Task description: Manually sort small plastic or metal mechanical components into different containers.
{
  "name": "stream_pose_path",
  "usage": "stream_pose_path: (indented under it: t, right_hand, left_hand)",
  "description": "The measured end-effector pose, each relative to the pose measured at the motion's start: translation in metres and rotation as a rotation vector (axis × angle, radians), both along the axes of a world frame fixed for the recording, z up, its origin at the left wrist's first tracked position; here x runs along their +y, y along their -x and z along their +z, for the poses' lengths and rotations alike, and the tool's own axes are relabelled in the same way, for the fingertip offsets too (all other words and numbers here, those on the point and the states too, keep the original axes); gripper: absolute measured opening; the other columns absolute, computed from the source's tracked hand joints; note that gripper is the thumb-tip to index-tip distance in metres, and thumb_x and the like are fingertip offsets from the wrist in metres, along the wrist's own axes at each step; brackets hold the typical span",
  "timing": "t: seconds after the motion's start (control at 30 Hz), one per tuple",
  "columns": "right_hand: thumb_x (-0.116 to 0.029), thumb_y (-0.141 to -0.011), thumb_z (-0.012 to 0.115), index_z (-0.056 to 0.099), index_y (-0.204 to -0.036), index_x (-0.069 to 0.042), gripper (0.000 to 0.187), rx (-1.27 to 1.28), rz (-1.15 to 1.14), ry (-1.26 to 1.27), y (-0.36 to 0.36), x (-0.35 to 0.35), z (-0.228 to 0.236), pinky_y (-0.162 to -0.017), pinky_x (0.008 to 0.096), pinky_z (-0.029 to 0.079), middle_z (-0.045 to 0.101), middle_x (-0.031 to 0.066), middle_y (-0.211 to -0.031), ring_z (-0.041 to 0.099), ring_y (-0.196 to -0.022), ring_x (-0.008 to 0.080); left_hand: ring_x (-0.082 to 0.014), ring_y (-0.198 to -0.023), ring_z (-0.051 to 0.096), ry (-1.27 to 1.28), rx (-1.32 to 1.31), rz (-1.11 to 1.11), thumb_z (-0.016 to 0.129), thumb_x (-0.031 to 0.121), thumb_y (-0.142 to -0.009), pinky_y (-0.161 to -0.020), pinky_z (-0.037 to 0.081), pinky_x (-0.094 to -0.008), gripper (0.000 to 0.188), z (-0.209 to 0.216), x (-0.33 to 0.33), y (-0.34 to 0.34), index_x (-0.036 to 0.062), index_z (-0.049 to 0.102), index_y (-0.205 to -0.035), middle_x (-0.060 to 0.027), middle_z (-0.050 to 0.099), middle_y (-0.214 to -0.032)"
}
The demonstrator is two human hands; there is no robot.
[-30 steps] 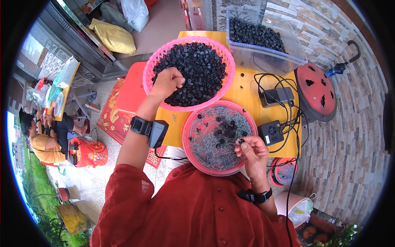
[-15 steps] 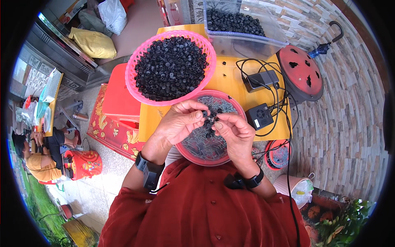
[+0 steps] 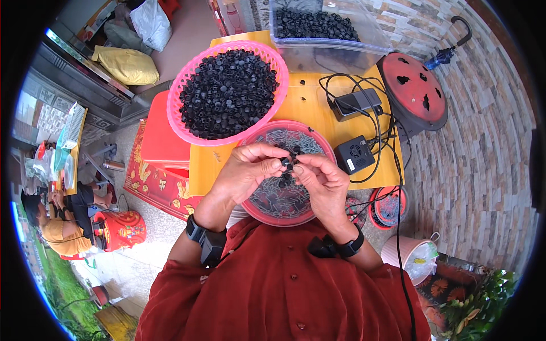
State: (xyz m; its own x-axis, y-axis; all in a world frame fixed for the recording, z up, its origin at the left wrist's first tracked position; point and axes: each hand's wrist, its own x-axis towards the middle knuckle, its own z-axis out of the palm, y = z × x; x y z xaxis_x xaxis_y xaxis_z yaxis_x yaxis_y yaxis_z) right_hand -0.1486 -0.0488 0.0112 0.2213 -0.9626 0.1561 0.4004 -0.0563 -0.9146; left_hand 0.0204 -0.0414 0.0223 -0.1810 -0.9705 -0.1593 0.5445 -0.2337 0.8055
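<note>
My left hand [image 3: 242, 173] pinches a small round black plastic cap [image 3: 285, 162] between thumb and forefinger. Close against it, my right hand [image 3: 327, 184] has its thumb and forefinger pressed together; what they hold is too small to make out. Both hands are over a red basin [image 3: 273, 220] of loose metal screws [image 3: 276, 202], with a few black caps among them. Beyond my left hand, a pink lattice basket [image 3: 176, 124] is heaped with similar black caps [image 3: 227, 94].
A yellow table [image 3: 341, 134] bears two black power boxes [image 3: 358, 104] with tangled cables and a clear plastic bin [image 3: 330, 57] of black parts. A red stool [image 3: 162, 133] stands left. Farther left, another person [image 3: 65, 233] sits working. A stone-faced wall [image 3: 472, 170] rises right.
My fingertips have drawn closer together, and the cap in my left hand has tilted. The whole view has shifted slightly; the basket and basin stay in place.
</note>
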Motion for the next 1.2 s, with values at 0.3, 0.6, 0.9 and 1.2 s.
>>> stream_pose_path:
  t: [0.3, 0.6, 0.9, 1.2]
  right_hand:
    - [0.007, -0.073, 0.065, 0.063, -0.086, 0.001, 0.015, 0.277, -0.197, 0.36, 0.009, -0.002, -0.001, -0.06, 0.0243, 0.049, 0.062, 0.0105, -0.082, 0.06, -0.072, 0.0156]
    - [0.007, -0.072, 0.065, 0.064, -0.086, 0.0, 0.016, 0.422, -0.222, 0.564, 0.015, -0.005, 0.01, -0.058, 0.0249, 0.049, 0.062, 0.0106, -0.082, 0.061, -0.07, 0.0176]
    - [0.005, -0.079, 0.061, 0.06, -0.095, 0.002, 0.017, 0.047, -0.073, 0.038, 0.017, 0.003, -0.006, -0.062, 0.0215, 0.051, 0.061, 0.0061, -0.083, 0.059, -0.072, 0.0097]
    - [0.003, -0.081, 0.059, 0.059, -0.096, 0.002, 0.016, 0.036, -0.138, -0.072, 0.036, 0.005, -0.018, -0.061, 0.0227, 0.051, 0.06, 0.0054, -0.079, 0.059, -0.068, 0.0109]
  left_hand:
    - [-0.011, -0.071, 0.058, 0.16, -0.496, 0.048, 0.063, -0.005, -0.076, -0.065, 0.049, -0.0225, 0.015, 0.011, 0.003, 0.008, -0.0007, 0.065, -0.091, -0.0078, 0.063, -0.086]
    - [-0.0116, -0.071, 0.06, 0.192, -0.507, 0.054, 0.062, -0.005, -0.077, -0.065, 0.051, -0.0233, 0.015, 0.014, 0.005, 0.014, -0.0009, 0.064, -0.091, -0.0072, 0.063, -0.082]
    - [-0.0097, -0.076, 0.058, 0.304, -0.73, 0.025, 0.06, -0.004, -0.079, -0.068, 0.047, -0.0218, 0.013, 0.008, -0.004, 0.004, -0.0008, 0.063, -0.091, -0.0042, 0.061, -0.087]
    - [-0.0098, -0.074, 0.057, 0.413, -1.135, -0.056, 0.061, -0.003, -0.077, -0.064, 0.046, -0.022, 0.014, -0.002, -0.008, 0.001, -0.0011, 0.062, -0.091, -0.0043, 0.059, -0.082]
